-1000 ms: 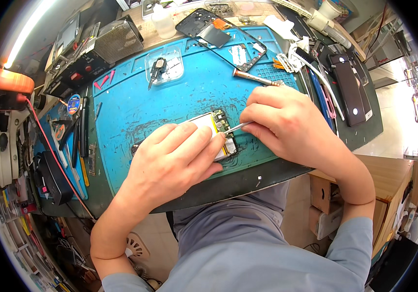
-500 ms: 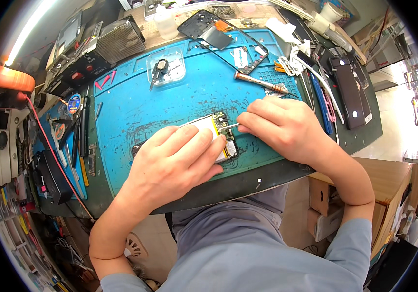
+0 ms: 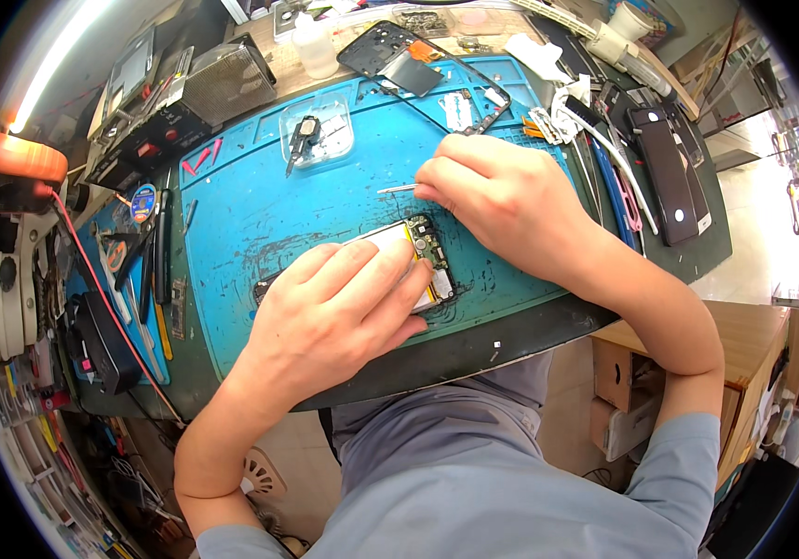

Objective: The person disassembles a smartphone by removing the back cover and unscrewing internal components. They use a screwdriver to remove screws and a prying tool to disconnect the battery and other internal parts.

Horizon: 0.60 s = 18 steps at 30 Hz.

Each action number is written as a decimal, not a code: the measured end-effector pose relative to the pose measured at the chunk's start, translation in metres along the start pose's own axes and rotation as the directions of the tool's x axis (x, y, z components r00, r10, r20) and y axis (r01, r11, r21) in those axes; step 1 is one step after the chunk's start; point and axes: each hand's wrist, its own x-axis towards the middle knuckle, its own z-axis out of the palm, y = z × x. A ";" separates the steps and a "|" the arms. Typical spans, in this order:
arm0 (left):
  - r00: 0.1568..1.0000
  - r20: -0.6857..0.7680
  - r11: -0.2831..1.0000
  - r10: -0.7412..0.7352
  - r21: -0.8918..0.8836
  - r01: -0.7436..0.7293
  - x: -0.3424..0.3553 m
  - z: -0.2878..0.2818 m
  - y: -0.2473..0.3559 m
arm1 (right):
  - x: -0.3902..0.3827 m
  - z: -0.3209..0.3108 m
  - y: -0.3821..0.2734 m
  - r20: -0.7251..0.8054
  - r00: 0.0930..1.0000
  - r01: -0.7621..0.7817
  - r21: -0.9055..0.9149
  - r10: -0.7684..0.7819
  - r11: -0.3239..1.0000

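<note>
An opened phone (image 3: 432,244) lies on the blue work mat (image 3: 241,219), its green circuit board and pale battery (image 3: 388,237) with a yellow edge showing. My left hand (image 3: 330,303) is closed over it, fingers across the battery and thumb at the near side. Much of the phone is hidden under that hand. Held beyond the phone, my right hand (image 3: 511,200) pinches a thin metal tool (image 3: 398,190). The tool's tip points left, above the mat and apart from the board. The fingers cover the tool's other end, so its exact kind does not show.
A clear plastic tray (image 3: 318,130) with small parts sits farther back. Behind my right hand lies a phone frame (image 3: 372,51). Tweezers, cutters and knives crowd the left, near a black box (image 3: 106,340). A dark phone (image 3: 665,177) and several tools lie right.
My right hand has lifted the metal tool off the circuit board and moved away and leftward, now covering the screwdriver that lay behind. My left hand stays on the phone.
</note>
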 end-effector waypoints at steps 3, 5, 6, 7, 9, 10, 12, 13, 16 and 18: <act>1.000 0.008 1.000 -0.026 -0.008 0.026 0.001 -0.002 0.002 | -0.002 0.002 -0.001 0.009 0.999 -0.047 -0.037 0.048 0.998; 0.998 0.025 0.998 -0.055 -0.024 0.056 0.000 -0.002 0.002 | -0.003 0.001 -0.002 0.005 0.998 -0.069 -0.024 0.069 0.997; 0.998 0.024 0.998 -0.063 -0.029 0.064 -0.001 -0.002 0.002 | -0.003 -0.003 -0.002 0.001 0.997 -0.076 -0.002 0.076 0.997; 0.997 0.024 0.997 -0.071 -0.034 0.072 -0.001 -0.002 0.002 | -0.004 -0.007 -0.003 -0.002 0.997 -0.082 0.020 0.082 0.996; 0.996 0.022 0.995 -0.089 -0.047 0.090 -0.001 -0.002 0.003 | -0.007 -0.019 -0.002 -0.001 0.996 -0.092 -0.008 0.092 0.996; 0.995 0.022 0.994 -0.099 -0.054 0.100 -0.001 -0.002 0.003 | -0.008 -0.024 -0.001 -0.001 0.995 -0.096 -0.021 0.097 0.995; 0.994 0.024 0.992 -0.107 -0.064 0.108 -0.001 -0.003 0.004 | -0.011 -0.032 -0.001 0.034 0.996 -0.078 0.030 0.077 0.996; 0.994 0.025 0.991 -0.111 -0.069 0.112 0.000 -0.004 0.004 | -0.013 -0.034 -0.002 0.051 0.996 -0.070 0.056 0.067 0.996; 0.991 0.044 0.988 -0.127 -0.081 0.131 -0.002 -0.004 0.004 | -0.016 -0.038 -0.020 0.111 0.969 -0.236 0.177 0.219 0.955; 0.989 0.033 0.982 -0.147 -0.113 0.150 -0.002 -0.004 0.004 | -0.016 -0.036 -0.028 0.052 0.966 -0.259 0.271 0.254 0.927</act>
